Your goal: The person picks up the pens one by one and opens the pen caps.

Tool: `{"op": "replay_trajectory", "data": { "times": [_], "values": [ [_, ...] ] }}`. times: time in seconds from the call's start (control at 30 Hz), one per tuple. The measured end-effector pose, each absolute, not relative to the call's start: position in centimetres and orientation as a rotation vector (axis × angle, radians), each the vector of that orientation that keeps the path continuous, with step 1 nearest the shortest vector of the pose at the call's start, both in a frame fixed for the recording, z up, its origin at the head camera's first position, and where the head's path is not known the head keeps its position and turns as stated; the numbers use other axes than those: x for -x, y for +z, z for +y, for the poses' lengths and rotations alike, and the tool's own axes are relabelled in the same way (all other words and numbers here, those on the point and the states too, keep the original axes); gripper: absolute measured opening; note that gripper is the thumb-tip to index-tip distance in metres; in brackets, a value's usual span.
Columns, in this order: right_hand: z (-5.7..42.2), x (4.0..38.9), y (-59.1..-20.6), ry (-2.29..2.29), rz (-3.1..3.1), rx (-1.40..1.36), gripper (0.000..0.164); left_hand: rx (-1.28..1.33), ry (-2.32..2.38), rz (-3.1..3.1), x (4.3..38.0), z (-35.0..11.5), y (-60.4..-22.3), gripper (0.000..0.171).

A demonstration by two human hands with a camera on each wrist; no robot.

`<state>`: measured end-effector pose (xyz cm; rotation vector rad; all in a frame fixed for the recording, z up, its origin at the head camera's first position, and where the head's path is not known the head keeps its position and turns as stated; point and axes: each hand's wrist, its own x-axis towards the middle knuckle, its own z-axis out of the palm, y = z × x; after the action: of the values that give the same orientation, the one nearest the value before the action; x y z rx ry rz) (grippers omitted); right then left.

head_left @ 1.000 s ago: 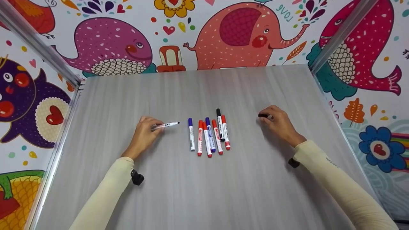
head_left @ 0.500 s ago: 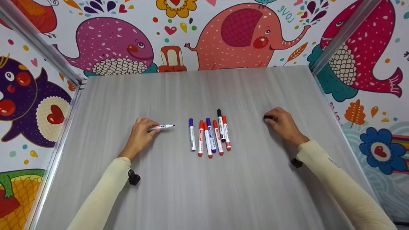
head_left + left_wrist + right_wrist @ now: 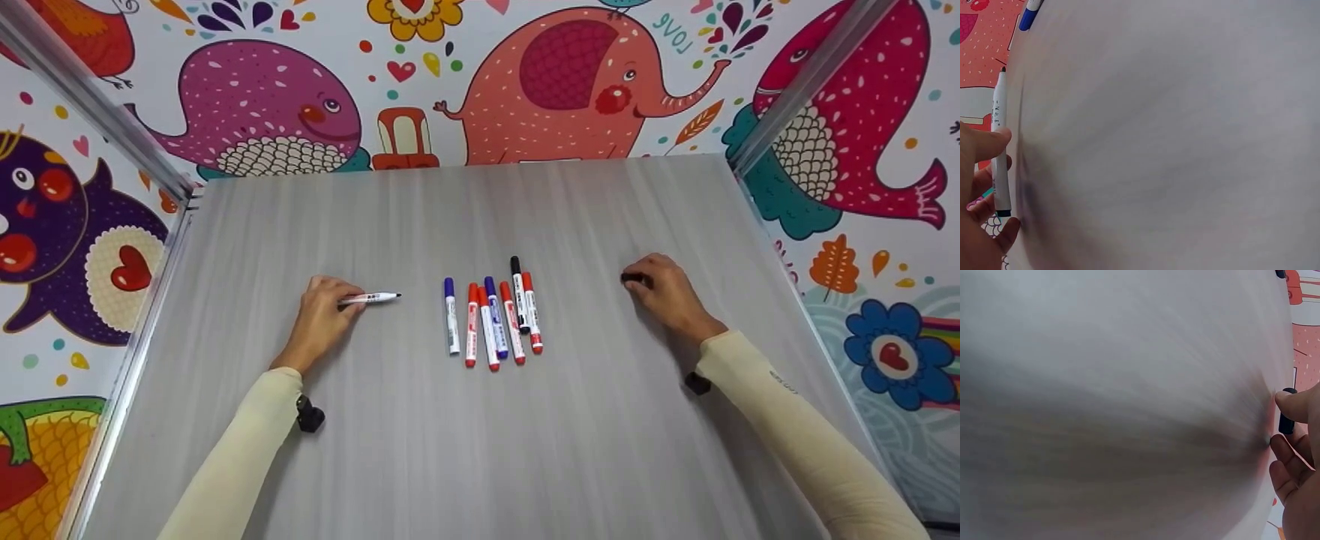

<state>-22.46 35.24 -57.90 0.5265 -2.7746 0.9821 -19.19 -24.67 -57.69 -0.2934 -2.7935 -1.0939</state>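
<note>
My left hand [image 3: 324,315] pinches an uncapped white marker [image 3: 373,298], its bare black tip pointing right toward the middle of the table. In the left wrist view the marker [image 3: 1000,146] lies between thumb and fingers, with its dark end cap near the little finger. On the other side my right hand [image 3: 667,292] holds a small black marker cap [image 3: 636,277]. The right wrist view shows this cap [image 3: 1287,417] between thumb and fingers. Between the two hands lies a group of capped markers, among them a blue one [image 3: 451,322] at the left and a red one [image 3: 471,330] beside it.
A black-capped marker [image 3: 517,289] overlaps a red-capped one [image 3: 532,311] at the group's right side. The grey wood-grain table [image 3: 420,450] ends at a wall with cartoon animals [image 3: 555,90]. Metal posts [image 3: 810,82] stand at the back corners.
The left hand has drawn back to the left with the uncapped marker. My right hand has shifted slightly right and nearer with the cap. The markers on the table stay put.
</note>
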Motion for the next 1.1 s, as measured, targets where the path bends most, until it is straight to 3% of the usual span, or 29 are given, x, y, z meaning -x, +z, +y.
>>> {"op": "replay_trajectory", "data": {
  "times": [1.1],
  "values": [
    [35.9,23.6,-58.2,0.983,-2.761,-0.511,0.017,0.306,-0.943,-2.808,20.6,-25.6,-58.3,0.018]
  ]
}}
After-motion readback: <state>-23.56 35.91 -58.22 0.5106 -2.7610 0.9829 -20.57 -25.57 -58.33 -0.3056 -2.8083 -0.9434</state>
